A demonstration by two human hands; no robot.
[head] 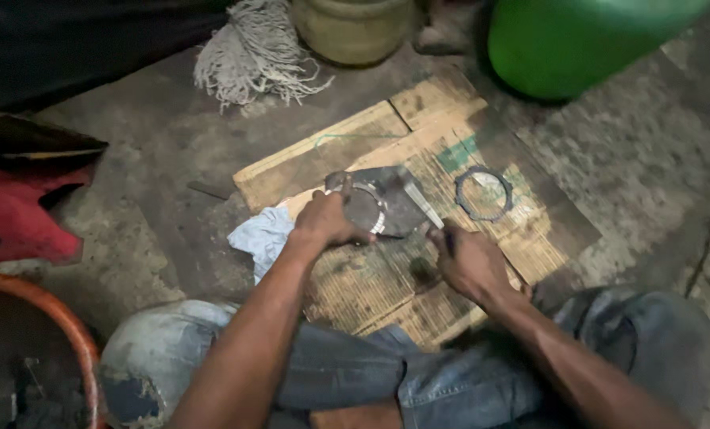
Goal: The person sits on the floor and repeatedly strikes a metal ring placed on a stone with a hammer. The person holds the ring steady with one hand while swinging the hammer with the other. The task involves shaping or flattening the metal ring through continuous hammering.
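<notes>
A flattened sheet of cardboard (371, 278), tan, scuffed and stained dark, lies on the rough grey concrete floor (641, 151) and serves as the work surface. Near its middle sits a dark, roughly round metal part (383, 202) with a paler ring showing on its face; the surface looks greasy and dull. The left hand (327, 221) rests on the near left edge of this part, fingers curled down over its rim and pressing on it, the forearm running back toward the bent knee in worn blue jeans. The right hand (470, 258) is clenched around a slim tool (421, 205), pale and metallic in its shaft, which slants up and away to the left so that its far end lies over the metal part; the wrist is bent inward. What kind of tool it is cannot be told. Just to the right of the part, apart from it, a thin flat dark gasket ring (484, 193) with small lobes round its edge lies on the cardboard. A crumpled light blue rag (261, 238) lies at the cardboard's left edge, just beside the left wrist. Farther off are a stringy grey mop head (247, 56), a beige pot (353, 28) and a glossy green plastic container (577, 44).
</notes>
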